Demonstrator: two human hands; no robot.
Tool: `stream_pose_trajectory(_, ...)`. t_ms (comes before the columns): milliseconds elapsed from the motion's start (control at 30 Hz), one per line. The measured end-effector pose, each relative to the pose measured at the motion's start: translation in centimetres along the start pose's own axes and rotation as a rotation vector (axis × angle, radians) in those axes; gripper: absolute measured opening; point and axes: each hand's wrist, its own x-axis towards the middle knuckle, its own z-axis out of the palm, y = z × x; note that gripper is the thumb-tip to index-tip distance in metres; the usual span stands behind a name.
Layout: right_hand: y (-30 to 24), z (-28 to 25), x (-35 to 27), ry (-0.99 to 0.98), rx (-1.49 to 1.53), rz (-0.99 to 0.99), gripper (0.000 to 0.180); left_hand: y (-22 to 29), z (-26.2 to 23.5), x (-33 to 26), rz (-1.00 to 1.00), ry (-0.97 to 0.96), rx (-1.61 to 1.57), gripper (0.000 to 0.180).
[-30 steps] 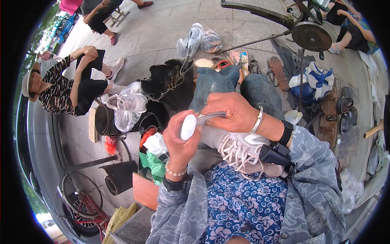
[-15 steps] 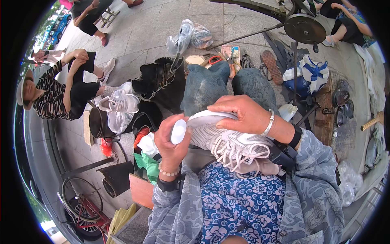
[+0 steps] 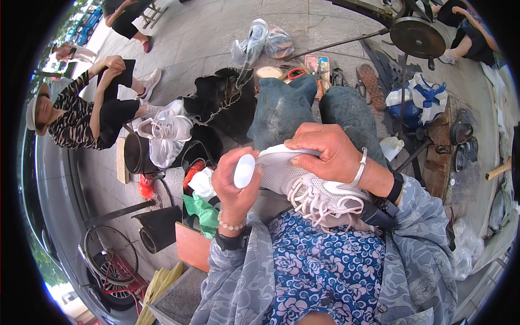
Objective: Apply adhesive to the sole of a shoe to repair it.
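Note:
A pale mesh sneaker (image 3: 277, 176) with loose white laces lies across my lap, its toe toward the left. My right hand (image 3: 333, 151) is closed over the sole edge near the toe, thumb against the upper and fingers on the far side. Beside the toe, my left hand (image 3: 230, 187) is wrapped round a small white container with a smooth oval end (image 3: 244, 171). That end faces up toward me; its other end is hidden by my fingers and the shoe. Whether it touches the sole I cannot tell.
Another white sneaker (image 3: 165, 127) rests on a dark bin at the left, near a seated person (image 3: 81, 114). Beyond my knees lie red-handled scissors (image 3: 297, 73) and a brown sole (image 3: 371, 86). A hand-cranked machine's wheel (image 3: 417, 37) stands at the far right.
The whole view has shifted slightly, so the surroundings sit a little further right. Both hands keep their holds on the sneaker and the white container, with the right fingers slightly shifted along the sole.

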Motion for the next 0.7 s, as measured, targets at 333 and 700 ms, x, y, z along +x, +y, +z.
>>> stream_pose_trajectory(333, 0.8, -0.1, 1.0, -0.033, -0.036, -0.087, 0.019, 0.0, 0.5, -0.2, -0.078, 0.019, -0.02, 0.034)
stream_pose_trajectory(700, 0.6, -0.2, 2.7, -0.124, 0.024, 0.103, 0.025, 0.1, 0.4, 0.6, -0.051, 0.001, -0.011, 0.03)
